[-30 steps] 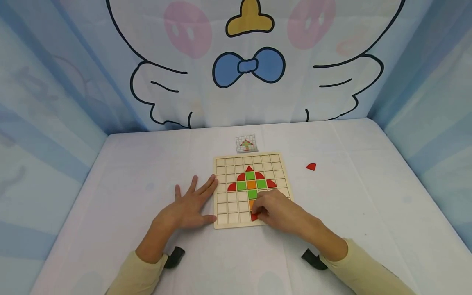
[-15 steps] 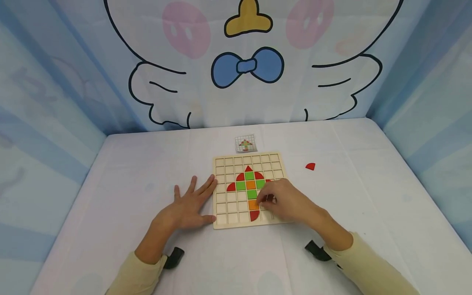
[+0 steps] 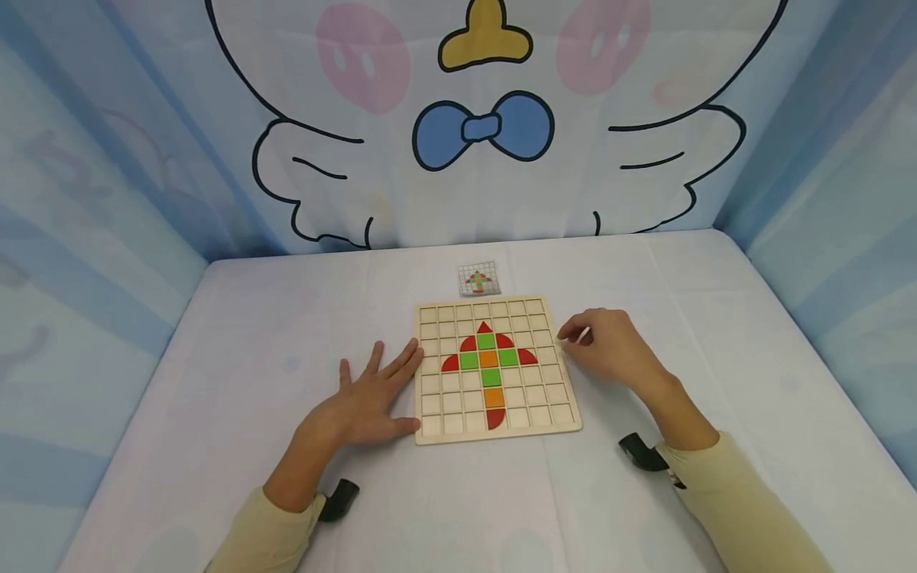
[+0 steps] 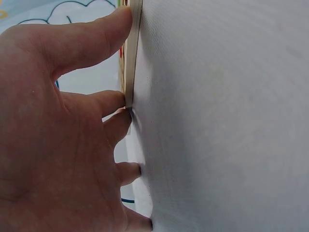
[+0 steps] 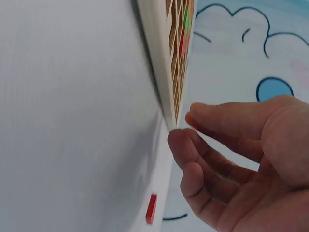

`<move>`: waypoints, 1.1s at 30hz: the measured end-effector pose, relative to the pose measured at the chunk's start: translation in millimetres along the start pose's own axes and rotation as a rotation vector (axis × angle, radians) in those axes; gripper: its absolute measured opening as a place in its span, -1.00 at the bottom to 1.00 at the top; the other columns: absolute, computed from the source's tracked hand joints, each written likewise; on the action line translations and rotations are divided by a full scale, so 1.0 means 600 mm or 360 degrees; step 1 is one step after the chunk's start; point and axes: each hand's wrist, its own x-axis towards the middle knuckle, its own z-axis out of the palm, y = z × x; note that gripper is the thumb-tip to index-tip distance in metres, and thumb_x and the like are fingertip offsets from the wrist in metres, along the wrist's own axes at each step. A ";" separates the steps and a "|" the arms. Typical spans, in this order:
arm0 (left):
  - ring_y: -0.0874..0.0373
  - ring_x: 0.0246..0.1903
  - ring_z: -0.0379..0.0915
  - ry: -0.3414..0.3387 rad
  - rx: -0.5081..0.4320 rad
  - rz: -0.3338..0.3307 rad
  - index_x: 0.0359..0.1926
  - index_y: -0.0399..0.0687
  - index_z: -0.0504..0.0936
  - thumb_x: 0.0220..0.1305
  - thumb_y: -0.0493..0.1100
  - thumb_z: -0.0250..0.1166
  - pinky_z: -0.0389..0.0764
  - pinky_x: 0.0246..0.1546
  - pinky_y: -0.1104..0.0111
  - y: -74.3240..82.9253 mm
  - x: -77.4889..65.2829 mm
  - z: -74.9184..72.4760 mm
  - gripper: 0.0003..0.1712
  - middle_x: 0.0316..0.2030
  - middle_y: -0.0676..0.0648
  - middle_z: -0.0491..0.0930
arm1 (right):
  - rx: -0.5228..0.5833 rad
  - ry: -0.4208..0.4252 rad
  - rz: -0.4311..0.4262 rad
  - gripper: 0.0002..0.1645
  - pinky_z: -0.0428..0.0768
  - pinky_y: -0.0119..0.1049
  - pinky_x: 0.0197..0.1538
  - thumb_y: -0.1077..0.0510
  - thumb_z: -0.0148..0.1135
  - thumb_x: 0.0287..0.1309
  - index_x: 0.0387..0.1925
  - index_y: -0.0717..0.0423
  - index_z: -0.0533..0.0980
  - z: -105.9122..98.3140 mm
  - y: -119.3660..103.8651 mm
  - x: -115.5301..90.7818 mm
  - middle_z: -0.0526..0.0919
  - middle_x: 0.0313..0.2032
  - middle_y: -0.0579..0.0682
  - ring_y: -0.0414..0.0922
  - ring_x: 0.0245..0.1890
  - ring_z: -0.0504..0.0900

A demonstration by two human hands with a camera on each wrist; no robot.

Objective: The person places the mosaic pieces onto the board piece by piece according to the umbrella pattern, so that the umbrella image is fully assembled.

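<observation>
A wooden grid board (image 3: 447, 314) lies on the white-covered table, with red, green and orange pieces forming a figure in its cells. Against the board's left edge rest the thumb and fingertips of my left hand (image 3: 368, 406), its fingers straight and spread. My right hand (image 3: 609, 346) is just off the board's right edge, fingers loosely bent, with a small gap between thumb and index finger and nothing held. A loose red piece (image 5: 151, 209) shows on the table beyond the right hand in the right wrist view; in the head view that hand hides it.
A small pattern card (image 3: 478, 278) with a matching coloured figure lies behind the board. A printed curtain (image 3: 483, 199) hangs along the table's back edge, with more curtain at both sides. Dark wrist devices (image 3: 641, 454) sit by the sleeves.
My right hand has left the board's lower middle, moving up and right past its edge. The red quarter-circle at the figure's bottom is now uncovered. The left hand has stayed in place.
</observation>
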 end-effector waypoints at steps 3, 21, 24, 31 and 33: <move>-0.33 0.65 -0.49 -0.0005 0.0001 0.0001 0.70 0.17 -0.11 0.29 0.20 0.38 -0.38 0.38 -0.56 0.001 0.000 -0.001 0.16 0.70 0.11 -0.27 | -0.0032 0.0053 0.0109 -0.78 0.59 -0.11 -0.12 0.29 0.32 0.25 -0.09 0.22 0.73 -0.013 0.018 0.002 0.74 -0.22 0.14 0.04 -0.20 0.62; -0.32 0.65 -0.50 -0.0011 0.0020 -0.0020 0.70 0.20 -0.12 0.28 0.21 0.38 -0.39 0.39 -0.55 0.001 0.004 0.002 0.17 0.70 0.13 -0.28 | -0.0143 0.0091 0.0264 -0.65 0.60 -0.01 -0.10 0.29 0.29 0.23 0.04 0.35 0.66 -0.026 0.060 0.011 0.59 -0.15 0.32 0.15 -0.17 0.53; -0.33 0.65 -0.49 -0.0012 0.0008 -0.0016 0.70 0.18 -0.12 0.28 0.20 0.39 -0.39 0.39 -0.56 0.002 0.002 0.001 0.17 0.70 0.11 -0.27 | -0.0155 0.0073 0.0237 -0.70 0.58 -0.03 -0.10 0.30 0.31 0.23 -0.02 0.34 0.69 -0.025 0.059 0.012 0.58 -0.15 0.29 0.13 -0.18 0.51; -0.34 0.65 -0.48 -0.0021 -0.0004 -0.0010 0.70 0.17 -0.10 0.29 0.19 0.38 -0.39 0.39 -0.56 0.003 -0.002 -0.001 0.16 0.70 0.10 -0.26 | -0.0139 0.0113 0.0198 -0.78 0.65 0.06 -0.04 0.33 0.34 0.23 -0.09 0.30 0.71 -0.028 0.060 0.010 0.61 -0.08 0.30 0.18 -0.12 0.59; -0.33 0.65 -0.49 -0.0020 -0.0003 -0.0013 0.70 0.18 -0.11 0.29 0.19 0.38 -0.39 0.39 -0.56 0.003 -0.002 -0.001 0.16 0.70 0.11 -0.26 | -0.0122 0.0132 0.0213 -0.73 0.68 0.06 -0.05 0.33 0.34 0.23 -0.03 0.31 0.68 -0.030 0.061 0.010 0.61 -0.09 0.31 0.18 -0.12 0.61</move>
